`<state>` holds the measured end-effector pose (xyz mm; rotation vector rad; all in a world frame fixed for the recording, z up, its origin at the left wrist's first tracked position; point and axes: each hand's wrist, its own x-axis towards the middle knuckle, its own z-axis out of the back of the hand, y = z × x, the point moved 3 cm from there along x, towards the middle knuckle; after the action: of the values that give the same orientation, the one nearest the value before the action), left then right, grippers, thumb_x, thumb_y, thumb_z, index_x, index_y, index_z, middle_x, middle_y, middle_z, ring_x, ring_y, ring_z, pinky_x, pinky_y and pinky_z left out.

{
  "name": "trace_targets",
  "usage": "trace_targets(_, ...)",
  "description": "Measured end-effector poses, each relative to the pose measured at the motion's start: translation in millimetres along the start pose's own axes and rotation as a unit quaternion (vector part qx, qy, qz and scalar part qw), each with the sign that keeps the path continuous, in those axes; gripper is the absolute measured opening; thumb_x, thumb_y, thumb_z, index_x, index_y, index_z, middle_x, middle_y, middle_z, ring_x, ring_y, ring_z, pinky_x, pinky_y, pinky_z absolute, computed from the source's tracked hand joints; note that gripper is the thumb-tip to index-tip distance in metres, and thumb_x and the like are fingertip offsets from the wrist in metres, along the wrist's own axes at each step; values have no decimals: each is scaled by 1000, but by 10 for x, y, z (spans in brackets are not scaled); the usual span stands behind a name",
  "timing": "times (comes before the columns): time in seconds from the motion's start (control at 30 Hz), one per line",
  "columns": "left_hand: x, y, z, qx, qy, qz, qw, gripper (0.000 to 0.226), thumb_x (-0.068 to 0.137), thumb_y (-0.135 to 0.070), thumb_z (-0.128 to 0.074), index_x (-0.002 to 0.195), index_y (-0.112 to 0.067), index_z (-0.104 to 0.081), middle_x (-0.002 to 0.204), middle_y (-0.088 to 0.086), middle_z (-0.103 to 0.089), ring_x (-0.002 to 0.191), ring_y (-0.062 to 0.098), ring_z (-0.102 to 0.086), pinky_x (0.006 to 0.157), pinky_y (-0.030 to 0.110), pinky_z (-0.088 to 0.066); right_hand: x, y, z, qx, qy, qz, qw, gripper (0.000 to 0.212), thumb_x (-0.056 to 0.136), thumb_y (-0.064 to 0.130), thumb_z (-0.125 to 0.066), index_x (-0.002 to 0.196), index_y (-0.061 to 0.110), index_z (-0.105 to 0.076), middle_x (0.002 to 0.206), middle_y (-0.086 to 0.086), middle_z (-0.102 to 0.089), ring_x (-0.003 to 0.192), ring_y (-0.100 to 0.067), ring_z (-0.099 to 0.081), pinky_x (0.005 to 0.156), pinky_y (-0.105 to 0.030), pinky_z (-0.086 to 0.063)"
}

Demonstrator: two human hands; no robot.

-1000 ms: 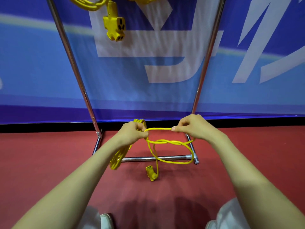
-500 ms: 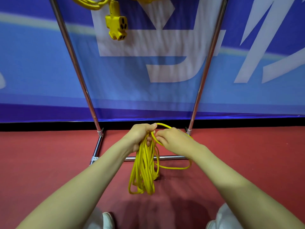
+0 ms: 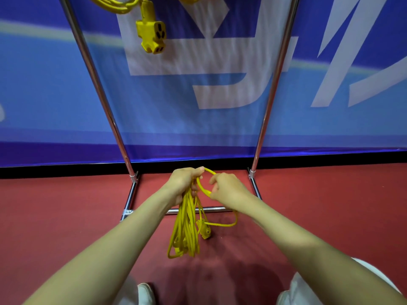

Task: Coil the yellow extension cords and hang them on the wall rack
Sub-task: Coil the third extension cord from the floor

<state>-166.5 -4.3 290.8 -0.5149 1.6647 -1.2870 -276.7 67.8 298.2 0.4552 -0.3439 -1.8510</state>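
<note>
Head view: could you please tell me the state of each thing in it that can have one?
Left hand: grips the top of the coiled cord.
Right hand: pinches a loop of that cord beside the left hand.
Coiled cord: gathered in long loops, hanging from the left hand, not yet hung up.
Plug end: dangles loose beside the loops.
Hung cord: up on the rack, socket end hanging down.
Rack: upright on the floor.

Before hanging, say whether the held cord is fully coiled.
Not fully: left hand grips the coil, but one loose loop and the plug dangle.
</note>
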Motion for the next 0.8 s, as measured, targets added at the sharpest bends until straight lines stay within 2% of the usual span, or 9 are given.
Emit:
trace_targets(0.07,26,28,32,-22,-5,13,1000,24,95,-21,-57,74,-10,-57,58,3,-38,38,8,-36,37,16,-31,26,-48,97,133,-4,-30,991,25,82,17,-65,105,10,-69,85,-5,-68,73,-15,-61,67,-27,-46)
trace_targets(0.17,62,97,56,-36,-4,19,999,14,94,-14,-56,80,-11,-57,59,3,-36,37,7,-36,36,15,-32,20,-111,309,311,-13,-40,949,18,87,6,-55,94,6,-72,54,3,-46,37,-4,-35,40,-20,-27)
trace_targets(0.27,71,158,0,-12,25,12,1000,14,91,-5,-49,86,-14,-59,60,2,-34,38,7,-36,36,15,-32,-4,-139,521,430,-11,-29,902,32,82,-7,-45,91,10,-70,60,-1,-46,46,-9,-37,48,-22,-27)
trace_targets(0.37,61,164,-22,2,47,-4,999,35,88,5,-46,108,-15,-65,60,1,-39,40,8,-37,37,17,-33,-28,-154,694,550,33,6,834,34,81,-11,-41,93,5,-68,64,-1,-46,47,-10,-36,54,-26,-27)
trace_targets(0.53,-12,94,-58,23,121,-8,992,15,92,-1,-50,85,-12,-58,63,2,-41,42,8,-35,40,17,-30,-29,-240,773,722,36,-19,691,31,84,-11,-36,95,2,-62,71,0,-51,41,-2,-29,44,-15,-33)
trace_targets(0.6,-25,92,-81,32,136,6,990,11,93,-7,-55,83,-12,-56,67,4,-41,42,7,-36,39,17,-32,-22,-242,762,740,23,-29,672,31,84,-10,-36,91,3,-63,71,0,-52,40,-3,-28,42,-13,-32)
trace_targets(0.67,-26,86,-73,24,121,10,992,11,93,-9,-59,82,-10,-57,66,5,-42,41,6,-37,38,16,-34,-23,-245,769,679,-9,-39,733,29,83,-10,-38,89,3,-63,65,1,-50,39,-2,-30,42,-14,-32)
trace_targets(0.73,-28,57,-54,-8,91,6,996,5,90,-9,-63,88,-8,-59,65,6,-41,40,7,-37,38,16,-34,-15,-314,816,468,-73,-49,879,25,84,-6,-43,88,8,-63,62,5,-54,45,-7,-45,47,-19,-39)
trace_targets(0.8,-28,22,-24,-25,59,1,998,6,88,-9,-66,89,-8,-61,65,6,-40,40,7,-36,38,16,-34,-14,-382,841,211,-119,-35,970,21,83,3,-53,97,16,-61,84,3,-59,80,-19,-59,71,-29,-49)
